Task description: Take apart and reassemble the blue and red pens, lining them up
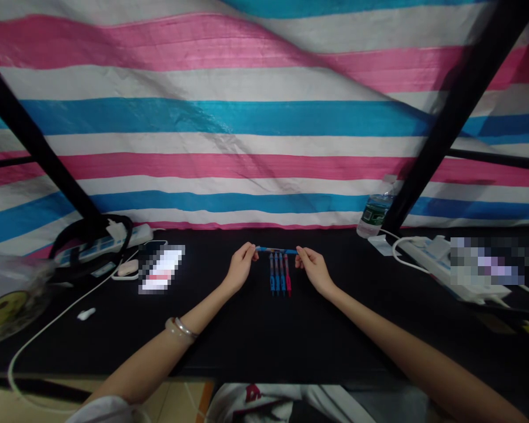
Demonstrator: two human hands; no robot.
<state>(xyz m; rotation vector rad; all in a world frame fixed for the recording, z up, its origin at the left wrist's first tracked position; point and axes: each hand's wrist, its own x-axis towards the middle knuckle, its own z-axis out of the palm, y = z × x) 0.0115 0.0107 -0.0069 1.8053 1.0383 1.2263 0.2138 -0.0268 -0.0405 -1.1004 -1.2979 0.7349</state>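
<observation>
In the head view, two hands hold one thin blue stick [275,250] by its ends, up over the counter [247,341]. It looks like a pen. The left hand [240,265] has its fingers pinched shut on one end, and the right hand [316,268] has its fingers pinched on the other. The stick lies crosswise, near the middle of the counter's back half.

Just on its near side are four pens in a row: three blue pens [277,279] and one red pen [288,279]. They point toward the near edge. Two bangles [180,328] are on the left wrist.

One clear bottle [374,214] with a green label leans near the back edge, to the right. I can't tell how full it is. One see-through bag [24,267] sits at the left edge. It has a yellow shape, in it or on it; I can't tell which.

One white earbud [86,314] lies near the front left corner. Plain black counter runs from the pens to the near edge, and on both sides of them.
</observation>
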